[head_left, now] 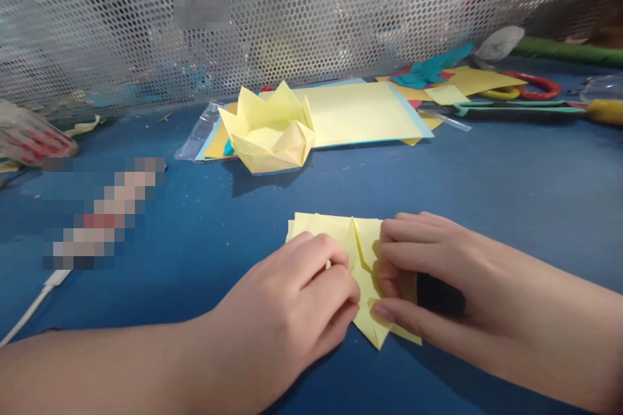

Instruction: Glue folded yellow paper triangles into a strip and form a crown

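A folded piece of yellow paper [366, 324] lies on the blue table in front of me, with creases and a raised fold near its middle. On its left part rests my left hand [306, 298], fingers curled and pressed down on the paper. My right hand [428, 272] grips the paper's right side, its fingers bent and the thumb close to the lower edge. The fingertips hide parts of both sides. Beyond them stands a yellow folded paper bowl [272, 142] with pointed petals, touching neither hand.
Behind the bowl lies a stack of coloured sheets [360, 110]. Scissors [525, 108], a blue folded paper piece [431, 70] and paper scraps are at the back right. A white cable [29, 314] and a blurred device lie left. A perforated metal panel [292, 13] borders the back.
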{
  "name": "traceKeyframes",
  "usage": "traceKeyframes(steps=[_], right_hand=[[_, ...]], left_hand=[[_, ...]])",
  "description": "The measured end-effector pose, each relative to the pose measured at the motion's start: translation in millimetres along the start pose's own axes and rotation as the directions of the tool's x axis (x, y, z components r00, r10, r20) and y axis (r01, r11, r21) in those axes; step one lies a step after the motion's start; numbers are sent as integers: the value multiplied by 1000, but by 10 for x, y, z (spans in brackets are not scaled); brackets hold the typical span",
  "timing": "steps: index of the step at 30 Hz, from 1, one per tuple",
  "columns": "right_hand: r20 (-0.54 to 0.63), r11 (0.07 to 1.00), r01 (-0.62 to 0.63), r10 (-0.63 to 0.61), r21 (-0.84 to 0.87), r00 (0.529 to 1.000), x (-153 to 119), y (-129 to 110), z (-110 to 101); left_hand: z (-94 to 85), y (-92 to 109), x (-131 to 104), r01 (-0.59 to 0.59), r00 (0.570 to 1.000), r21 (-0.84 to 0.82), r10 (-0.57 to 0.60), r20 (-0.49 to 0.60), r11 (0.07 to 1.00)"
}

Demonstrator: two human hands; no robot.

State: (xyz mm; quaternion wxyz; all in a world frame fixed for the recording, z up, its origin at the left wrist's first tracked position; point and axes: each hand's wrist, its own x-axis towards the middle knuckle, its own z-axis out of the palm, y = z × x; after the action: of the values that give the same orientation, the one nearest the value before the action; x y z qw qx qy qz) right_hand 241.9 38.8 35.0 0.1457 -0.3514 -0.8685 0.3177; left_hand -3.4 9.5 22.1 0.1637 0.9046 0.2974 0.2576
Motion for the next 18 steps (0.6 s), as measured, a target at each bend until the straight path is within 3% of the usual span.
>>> traceKeyframes(steps=[4,7,11,13,16,18], right_hand=[[5,1000,8,-8,-2,1000,34,10,6],[18,1000,-5,5,6,1000,43,13,13],[-4,1000,-9,9,7,1000,39,9,19],[0,1000,-10,10,12,1000,37,5,16],[25,1000,-18,18,15,1000,38,3,6],[28,1000,-18,17,18,999,37,7,0]], left_hand=[[-35,48,-8,-22,998,69,17,62,997],[-36,52,-14,-84,996,123,79,40,989],[-17,88,-109,-158,985,320,173,-21,934],[20,145,-211,-168,983,446,183,9,879],[133,260,-368,-181,983,547,137,120,817],[213,333,-432,-103,994,572,57,97,814]])
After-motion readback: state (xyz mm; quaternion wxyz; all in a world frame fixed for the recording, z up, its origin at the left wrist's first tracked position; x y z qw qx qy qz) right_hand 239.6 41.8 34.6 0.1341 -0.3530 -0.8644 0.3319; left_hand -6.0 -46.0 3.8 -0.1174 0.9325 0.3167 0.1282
